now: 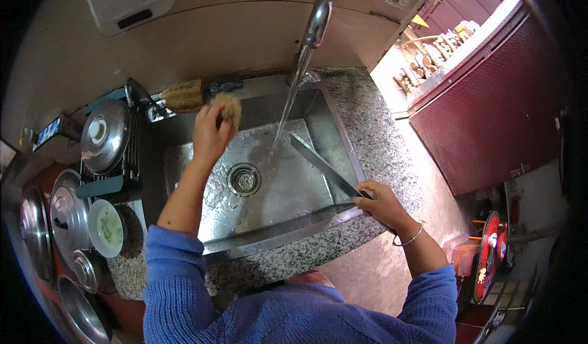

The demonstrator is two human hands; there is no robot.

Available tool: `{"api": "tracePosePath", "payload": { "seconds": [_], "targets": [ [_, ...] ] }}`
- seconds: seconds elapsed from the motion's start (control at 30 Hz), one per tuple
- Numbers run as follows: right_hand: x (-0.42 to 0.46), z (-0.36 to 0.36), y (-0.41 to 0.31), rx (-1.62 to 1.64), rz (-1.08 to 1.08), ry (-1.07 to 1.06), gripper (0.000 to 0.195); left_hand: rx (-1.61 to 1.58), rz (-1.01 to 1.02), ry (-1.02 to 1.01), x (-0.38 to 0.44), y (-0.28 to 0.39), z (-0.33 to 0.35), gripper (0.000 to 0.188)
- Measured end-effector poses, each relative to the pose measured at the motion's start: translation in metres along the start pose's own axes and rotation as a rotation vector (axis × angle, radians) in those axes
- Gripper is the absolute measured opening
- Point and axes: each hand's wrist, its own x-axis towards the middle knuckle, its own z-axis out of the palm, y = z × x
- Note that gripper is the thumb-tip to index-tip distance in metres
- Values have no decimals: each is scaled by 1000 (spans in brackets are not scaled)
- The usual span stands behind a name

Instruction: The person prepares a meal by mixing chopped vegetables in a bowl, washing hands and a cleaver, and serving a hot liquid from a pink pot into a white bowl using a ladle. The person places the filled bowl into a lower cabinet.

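My left hand (210,135) grips a tan fibrous scrubber (230,109) above the far left part of the stainless steel sink (266,178). Held by its dark handle in my right hand (383,206), a long knife (321,165) reaches over the right side of the basin. Its blade points up and left, towards the stream of water (289,100). That stream falls from the chrome faucet (318,24) into the wet basin. The round drain (244,179) lies between my two hands, and the blade is apart from the scrubber.
Left of the sink, a dish rack (108,185) carries a round metal lid (105,135). Nearby stand a white bowl (108,229) with greenish contents and several metal pots. A brown brush (183,96) lies on the back ledge. Granite countertop (367,114) borders the sink.
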Motion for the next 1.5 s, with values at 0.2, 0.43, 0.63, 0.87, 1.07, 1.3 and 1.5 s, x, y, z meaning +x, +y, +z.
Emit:
{"api": "tracePosePath", "payload": {
  "seconds": [0.2,0.43,0.63,0.87,1.07,1.3,1.5],
  "targets": [
    [-33,-8,7,558,150,29,6,79,336,-172,80,73,31,30],
    [-89,-13,37,1000,147,211,19,253,309,-346,100,67,96,31],
    [-150,-6,80,1184,82,425,20,132,326,-213,100,84,87,24],
    [-269,13,149,1470,-151,752,13,-115,4,-554,101,-38,83,39],
    [-418,64,246,1587,-208,1248,9,1184,555,-925,54,-100,66,34],
    [-562,179,338,1801,-225,1988,13,556,600,-683,58,41,47,27],
    [-610,281,364,2039,-549,2332,15,258,638,-560,53,201,86,26]
  ]
}}
